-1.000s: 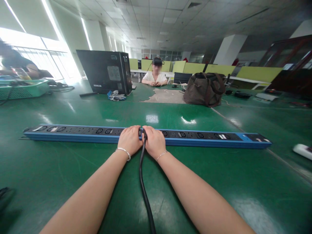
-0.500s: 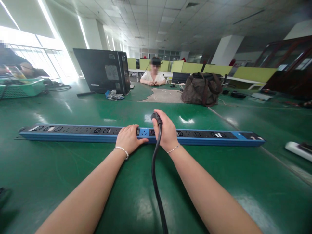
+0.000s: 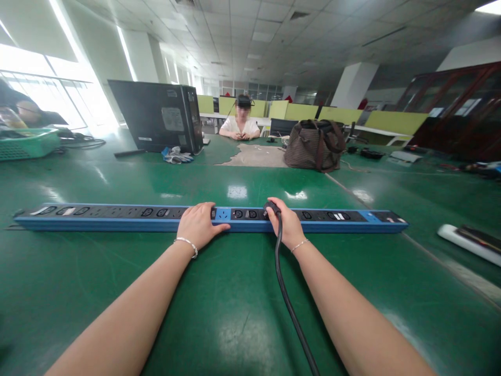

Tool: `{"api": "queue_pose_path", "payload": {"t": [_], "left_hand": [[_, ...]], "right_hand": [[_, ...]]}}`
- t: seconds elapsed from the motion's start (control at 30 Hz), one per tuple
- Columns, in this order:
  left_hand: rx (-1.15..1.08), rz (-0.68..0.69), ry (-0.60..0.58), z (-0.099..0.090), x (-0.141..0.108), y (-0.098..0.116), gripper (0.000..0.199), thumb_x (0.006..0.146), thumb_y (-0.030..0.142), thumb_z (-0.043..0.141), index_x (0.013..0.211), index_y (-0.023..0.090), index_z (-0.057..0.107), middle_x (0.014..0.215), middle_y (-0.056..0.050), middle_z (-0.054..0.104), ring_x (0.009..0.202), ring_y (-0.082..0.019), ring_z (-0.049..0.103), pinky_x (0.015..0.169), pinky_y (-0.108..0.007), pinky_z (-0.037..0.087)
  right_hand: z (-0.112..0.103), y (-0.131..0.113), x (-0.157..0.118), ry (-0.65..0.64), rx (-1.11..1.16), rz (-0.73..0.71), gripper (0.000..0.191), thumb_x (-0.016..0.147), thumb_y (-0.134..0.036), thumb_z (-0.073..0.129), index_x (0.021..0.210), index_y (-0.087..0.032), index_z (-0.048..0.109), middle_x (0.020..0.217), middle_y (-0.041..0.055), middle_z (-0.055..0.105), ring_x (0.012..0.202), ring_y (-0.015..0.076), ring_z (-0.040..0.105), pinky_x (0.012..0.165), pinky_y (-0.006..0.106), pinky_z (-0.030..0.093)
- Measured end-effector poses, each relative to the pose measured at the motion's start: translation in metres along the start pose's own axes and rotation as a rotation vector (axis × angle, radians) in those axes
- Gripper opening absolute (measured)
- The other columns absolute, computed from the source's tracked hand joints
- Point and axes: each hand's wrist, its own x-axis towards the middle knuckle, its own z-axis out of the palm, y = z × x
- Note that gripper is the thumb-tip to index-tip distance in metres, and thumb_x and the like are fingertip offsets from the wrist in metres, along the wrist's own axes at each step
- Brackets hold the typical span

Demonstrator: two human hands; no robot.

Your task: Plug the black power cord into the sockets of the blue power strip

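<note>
A long blue power strip [image 3: 117,225] with a black socket face lies crosswise in front of me on the green tabletop. My left hand [image 3: 196,225] grips it left of centre, fingers over the far edge and thumb along the near side, just left of a blue socket [image 3: 223,213]. Right of centre, my right hand [image 3: 288,223] is closed around a black power plug [image 3: 271,206], held down at the socket face. Whether the plug sits in a socket or only rests there, I cannot tell. Its thick black cable [image 3: 287,297] runs down toward me.
A black computer case [image 3: 152,117] stands at the back left with gloves [image 3: 177,155] beside it. A green basket [image 3: 29,145] is at far left, a brown bag [image 3: 309,146] at back right. Another person [image 3: 240,125] sits across the table. A white bar-shaped object [image 3: 465,243] lies at right.
My right hand has moved right and down with the plug, from above the strip onto its socket face. My left hand keeps its hold on the strip. The whole view has shifted slightly.
</note>
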Motion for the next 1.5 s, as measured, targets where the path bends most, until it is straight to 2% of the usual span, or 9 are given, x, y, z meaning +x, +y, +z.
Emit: {"api": "queue_pose_path", "payload": {"t": [0.13, 0.3, 0.5, 0.67, 0.87, 1.1, 1.37, 1.5], "left_hand": [[-0.004, -0.009, -0.007, -0.001, 0.000, 0.000, 0.071, 0.068, 0.066, 0.059, 0.119, 0.017, 0.050, 0.113, -0.015, 0.064, 0.110, -0.028, 0.056, 0.094, -0.042, 0.041], [-0.007, -0.006, 0.002, -0.001, 0.000, 0.001, 0.071, 0.068, 0.065, 0.059, 0.119, 0.016, 0.051, 0.114, -0.014, 0.064, 0.110, -0.028, 0.056, 0.095, -0.042, 0.041], [-0.001, -0.007, -0.003, -0.001, 0.001, 0.001, 0.070, 0.068, 0.065, 0.059, 0.118, 0.017, 0.051, 0.114, -0.014, 0.064, 0.111, -0.028, 0.056, 0.095, -0.042, 0.041], [-0.005, 0.002, -0.003, -0.001, 0.000, 0.001, 0.070, 0.068, 0.065, 0.059, 0.118, 0.016, 0.051, 0.113, -0.014, 0.064, 0.111, -0.028, 0.056, 0.095, -0.042, 0.041], [-0.001, 0.012, 0.003, -0.001, -0.001, 0.001, 0.067, 0.070, 0.064, 0.058, 0.117, 0.017, 0.051, 0.114, -0.013, 0.064, 0.111, -0.027, 0.056, 0.096, -0.041, 0.040], [-0.008, 0.031, -0.025, -0.002, -0.001, 0.001, 0.064, 0.072, 0.061, 0.058, 0.118, 0.018, 0.050, 0.117, -0.013, 0.063, 0.112, -0.027, 0.055, 0.096, -0.041, 0.039], [0.031, 0.056, -0.045, -0.003, -0.001, 0.000, 0.070, 0.075, 0.061, 0.054, 0.127, 0.014, 0.046, 0.123, -0.014, 0.060, 0.116, -0.027, 0.053, 0.099, -0.041, 0.037], [0.054, 0.070, -0.071, -0.005, -0.001, -0.002, 0.071, 0.076, 0.062, 0.053, 0.130, 0.016, 0.044, 0.124, -0.013, 0.059, 0.117, -0.027, 0.052, 0.099, -0.041, 0.037]], "right_hand": [[0.000, -0.001, 0.001, -0.006, -0.053, -0.035, 0.032, 0.087, -0.032, 0.044, 0.113, -0.019, 0.058, 0.098, 0.0085, 0.069, 0.080, 0.0208, 0.066, 0.073, 0.033, 0.051], [0.000, -0.001, 0.001, -0.041, -0.105, -0.138, 0.032, 0.088, -0.029, 0.044, 0.114, -0.017, 0.058, 0.105, 0.0100, 0.068, 0.089, 0.0210, 0.065, 0.079, 0.033, 0.050], [0.002, -0.004, -0.005, -0.075, -0.237, -0.215, 0.032, 0.089, -0.027, 0.042, 0.113, -0.014, 0.058, 0.104, 0.0112, 0.068, 0.089, 0.0224, 0.064, 0.083, 0.035, 0.048], [0.004, -0.007, -0.011, -0.051, -0.256, -0.212, 0.032, 0.090, -0.026, 0.041, 0.114, -0.014, 0.058, 0.110, 0.0112, 0.067, 0.097, 0.0214, 0.063, 0.089, 0.035, 0.045], [0.005, -0.006, -0.012, -0.010, -0.260, -0.222, 0.032, 0.090, -0.026, 0.042, 0.114, -0.015, 0.058, 0.111, 0.0102, 0.067, 0.098, 0.0208, 0.063, 0.091, 0.035, 0.044], [0.012, -0.003, -0.012, 0.083, -0.249, -0.222, 0.029, 0.086, -0.027, 0.045, 0.108, -0.015, 0.061, 0.103, 0.0080, 0.069, 0.091, 0.0194, 0.064, 0.087, 0.031, 0.045], [0.013, -0.008, -0.011, 0.085, -0.223, -0.163, 0.029, 0.083, -0.026, 0.047, 0.105, -0.015, 0.062, 0.098, 0.0079, 0.070, 0.088, 0.0203, 0.064, 0.085, 0.032, 0.044], [0.011, -0.011, -0.010, 0.083, -0.203, -0.151, 0.027, 0.082, -0.025, 0.047, 0.102, -0.015, 0.063, 0.093, 0.0075, 0.070, 0.085, 0.0201, 0.064, 0.083, 0.031, 0.044]]}}
